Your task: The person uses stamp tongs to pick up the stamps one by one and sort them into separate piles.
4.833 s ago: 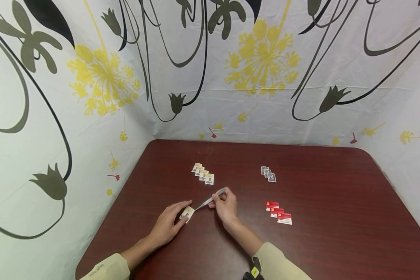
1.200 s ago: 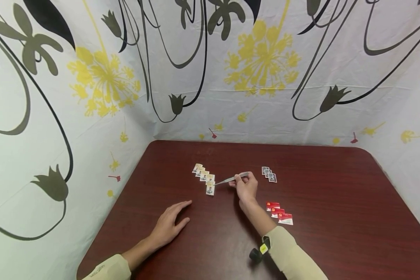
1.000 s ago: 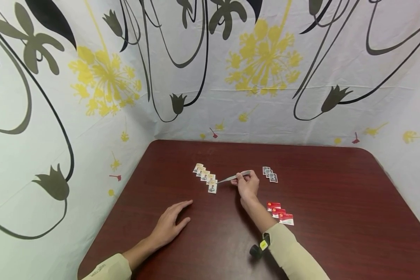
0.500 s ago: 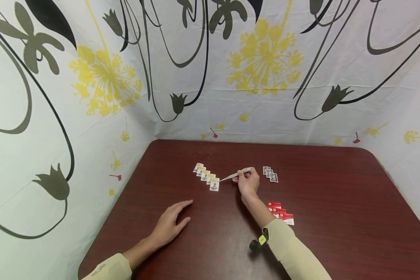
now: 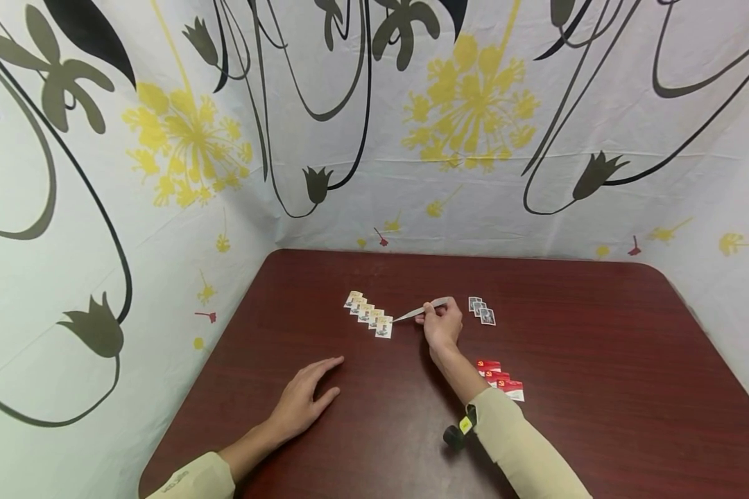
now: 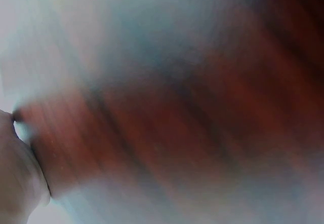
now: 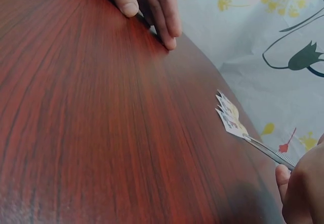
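Between thumb and fingers, my right hand [image 5: 442, 327] holds metal tweezers [image 5: 419, 310] that point left. Their tips meet the right edge of a small cream stamp [image 5: 383, 328], the nearest in a slanting, overlapping row of several like it [image 5: 363, 310]. In the right wrist view the tweezers [image 7: 268, 151] reach the corner of this stamp [image 7: 234, 127]. My left hand [image 5: 301, 398] rests on the table with fingers extended and nothing in it, nearer to me than the row. The left wrist view is mostly blurred.
Overlapping grey stamps [image 5: 481, 311] lie right of my right hand. Several red-and-white stamps [image 5: 501, 382] lie beside my right forearm, partly covered by the sleeve. Patterned cloth [image 5: 374, 138] hangs behind and at the sides of the dark red table [image 5: 599, 333].
From near my left hand, the right hand's tweezers carried a cream stamp to the row's near end. Over the last second it shifted slightly up and right. The left hand stayed put.
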`<move>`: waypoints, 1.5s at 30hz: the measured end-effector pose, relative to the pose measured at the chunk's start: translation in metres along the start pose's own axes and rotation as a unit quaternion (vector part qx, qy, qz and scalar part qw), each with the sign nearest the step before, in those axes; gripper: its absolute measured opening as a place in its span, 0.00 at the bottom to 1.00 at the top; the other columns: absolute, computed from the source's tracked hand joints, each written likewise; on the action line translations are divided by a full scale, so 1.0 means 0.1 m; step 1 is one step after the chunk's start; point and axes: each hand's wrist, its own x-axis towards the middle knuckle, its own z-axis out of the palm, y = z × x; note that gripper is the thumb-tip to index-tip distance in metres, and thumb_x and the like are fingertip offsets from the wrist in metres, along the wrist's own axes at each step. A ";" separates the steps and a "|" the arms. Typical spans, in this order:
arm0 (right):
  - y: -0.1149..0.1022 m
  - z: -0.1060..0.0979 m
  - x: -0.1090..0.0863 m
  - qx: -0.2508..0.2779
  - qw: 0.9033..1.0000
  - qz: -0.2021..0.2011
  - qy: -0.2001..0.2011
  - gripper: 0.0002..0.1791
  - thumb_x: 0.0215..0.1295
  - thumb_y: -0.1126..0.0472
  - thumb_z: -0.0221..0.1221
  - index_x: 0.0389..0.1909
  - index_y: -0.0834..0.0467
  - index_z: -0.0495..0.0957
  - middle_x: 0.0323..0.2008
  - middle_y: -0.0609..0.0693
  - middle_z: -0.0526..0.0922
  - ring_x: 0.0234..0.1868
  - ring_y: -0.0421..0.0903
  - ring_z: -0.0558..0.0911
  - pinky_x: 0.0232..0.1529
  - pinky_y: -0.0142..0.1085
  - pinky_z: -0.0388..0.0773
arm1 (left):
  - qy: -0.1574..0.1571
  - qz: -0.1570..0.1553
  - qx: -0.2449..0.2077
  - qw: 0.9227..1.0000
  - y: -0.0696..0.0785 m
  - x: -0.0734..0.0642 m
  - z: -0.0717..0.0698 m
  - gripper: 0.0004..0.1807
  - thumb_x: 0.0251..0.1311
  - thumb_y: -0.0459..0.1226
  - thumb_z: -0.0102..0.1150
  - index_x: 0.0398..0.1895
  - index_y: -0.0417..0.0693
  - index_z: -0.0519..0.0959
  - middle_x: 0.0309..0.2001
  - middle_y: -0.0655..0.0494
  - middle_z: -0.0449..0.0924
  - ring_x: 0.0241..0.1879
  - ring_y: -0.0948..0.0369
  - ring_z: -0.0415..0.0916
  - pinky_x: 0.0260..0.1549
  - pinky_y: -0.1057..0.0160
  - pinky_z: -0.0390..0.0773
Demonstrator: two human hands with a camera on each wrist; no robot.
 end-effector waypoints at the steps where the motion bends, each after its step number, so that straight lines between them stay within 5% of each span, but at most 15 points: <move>1: 0.00 0.00 0.00 -0.001 1.000 -0.001 0.002 0.04 0.73 0.74 0.61 0.41 0.67 0.74 0.35 0.63 0.87 0.22 0.42 0.87 0.35 0.43 0.89 | 0.000 0.000 0.001 1.000 0.00 0.00 0.00 0.32 0.71 0.39 0.69 0.76 0.51 0.73 0.71 0.55 0.77 0.71 0.53 0.72 0.67 0.41 0.73; 16: 0.00 -0.07 0.04 0.008 1.000 -0.016 0.025 0.05 0.73 0.74 0.62 0.41 0.67 0.75 0.39 0.66 0.87 0.25 0.46 0.89 0.37 0.46 0.89 | 0.000 -0.001 0.006 1.000 0.00 0.00 0.00 0.32 0.71 0.39 0.70 0.76 0.51 0.74 0.71 0.56 0.77 0.71 0.54 0.72 0.67 0.41 0.73; 30: 0.00 -0.22 0.01 0.012 0.998 -0.039 0.039 0.06 0.70 0.73 0.66 0.40 0.69 0.76 0.36 0.68 0.87 0.23 0.38 0.87 0.34 0.37 0.88 | -0.003 -0.009 0.005 1.000 0.02 0.00 0.00 0.32 0.71 0.40 0.69 0.77 0.52 0.73 0.72 0.57 0.76 0.71 0.53 0.72 0.67 0.41 0.73; 39: 0.02 -0.38 -0.12 -0.032 0.997 -0.067 0.034 0.06 0.68 0.72 0.68 0.37 0.68 0.79 0.36 0.66 0.89 0.26 0.42 0.89 0.35 0.33 0.87 | 0.000 -0.007 0.006 1.000 0.02 0.00 0.00 0.32 0.71 0.40 0.70 0.77 0.52 0.73 0.71 0.57 0.76 0.71 0.54 0.72 0.66 0.41 0.73; 45: 0.06 -0.47 -0.21 -0.073 0.993 -0.072 0.055 0.09 0.65 0.69 0.72 0.33 0.64 0.79 0.36 0.60 0.91 0.25 0.30 0.84 0.33 0.21 0.80 | -0.001 -0.011 0.005 1.000 0.03 -0.01 0.00 0.32 0.71 0.39 0.70 0.77 0.53 0.74 0.71 0.57 0.76 0.71 0.53 0.72 0.66 0.40 0.73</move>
